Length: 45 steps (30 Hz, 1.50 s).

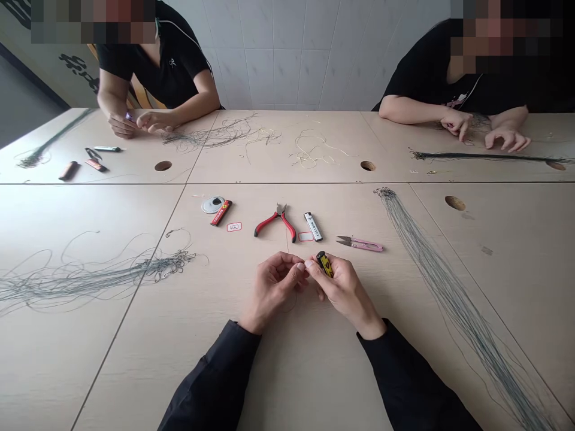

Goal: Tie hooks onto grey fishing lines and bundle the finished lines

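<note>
Okay, right hand (347,290) has a yellow-and-black lighter (324,264) gripped between thumb and fingers, closed firmly on its body, lighter tilted with its dark end pointing away from the person. Left hand (272,286) is curled, fingertips (294,267) pinched together and touching the right thumb just beside the lighter; anything fine between them is too thin to tell. Only container-like item: a round white dish (212,205), or maybe a reel, cannot tell which, with a dark lump on it, just beside a red packet (221,212). Ahead of the hands on the pale wooden table (314,383): red-handled pliers (275,222), a white lighter (313,226), pink thread snips (359,243). Grey-green line bundles (90,281) lie well apart on both sides
</note>
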Each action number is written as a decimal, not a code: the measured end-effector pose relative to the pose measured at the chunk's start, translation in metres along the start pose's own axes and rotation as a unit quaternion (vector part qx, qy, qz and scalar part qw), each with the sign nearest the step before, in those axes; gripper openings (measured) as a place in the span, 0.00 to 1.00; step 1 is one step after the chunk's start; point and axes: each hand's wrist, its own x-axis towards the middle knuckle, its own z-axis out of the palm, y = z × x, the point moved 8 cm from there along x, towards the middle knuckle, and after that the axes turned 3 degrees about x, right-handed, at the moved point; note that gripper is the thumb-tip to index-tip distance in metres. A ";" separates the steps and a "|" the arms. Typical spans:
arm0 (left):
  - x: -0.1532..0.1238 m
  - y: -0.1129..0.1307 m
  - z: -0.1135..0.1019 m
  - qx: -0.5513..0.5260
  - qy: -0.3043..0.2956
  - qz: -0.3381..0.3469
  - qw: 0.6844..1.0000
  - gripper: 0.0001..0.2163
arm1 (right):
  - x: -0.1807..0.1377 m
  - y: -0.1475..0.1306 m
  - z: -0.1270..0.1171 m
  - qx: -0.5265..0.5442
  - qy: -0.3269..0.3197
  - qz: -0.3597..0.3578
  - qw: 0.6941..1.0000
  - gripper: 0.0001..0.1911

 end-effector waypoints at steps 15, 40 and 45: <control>-0.002 0.000 -0.001 0.035 0.013 0.003 0.999 0.13 | 0.000 0.002 0.000 -0.008 0.009 0.003 1.000 0.19; -0.006 0.003 -0.001 0.192 0.024 0.154 0.969 0.07 | -0.002 -0.002 -0.008 -0.222 0.109 0.006 0.969 0.27; -0.006 0.002 0.002 0.196 0.017 0.155 0.968 0.07 | -0.001 0.001 -0.009 -0.197 0.117 0.010 0.973 0.25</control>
